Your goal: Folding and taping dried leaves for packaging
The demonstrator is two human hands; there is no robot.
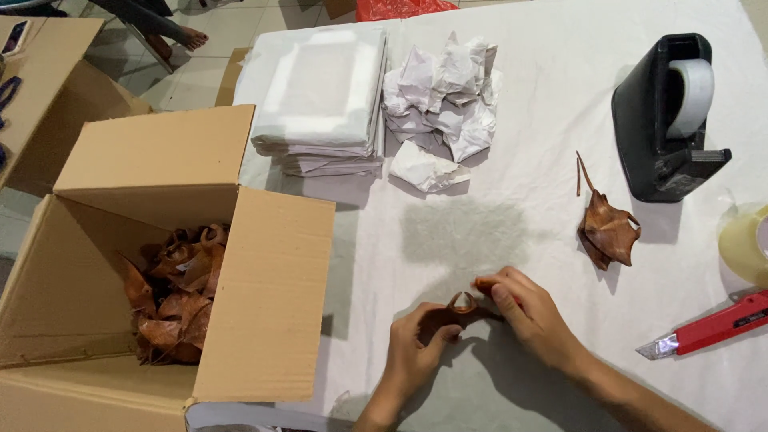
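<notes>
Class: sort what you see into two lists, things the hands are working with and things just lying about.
In hand: left hand, right hand, brown leather piece.

Lying about: second leather piece, tape dispenser, red utility knife, crumpled paper, stacked white sheets, cardboard box.

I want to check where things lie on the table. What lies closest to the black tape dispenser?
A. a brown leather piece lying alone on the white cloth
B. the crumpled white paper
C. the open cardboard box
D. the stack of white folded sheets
A: the lone brown leather piece lies just lower left of the black tape dispenser, nearer than anything else listed.
</notes>
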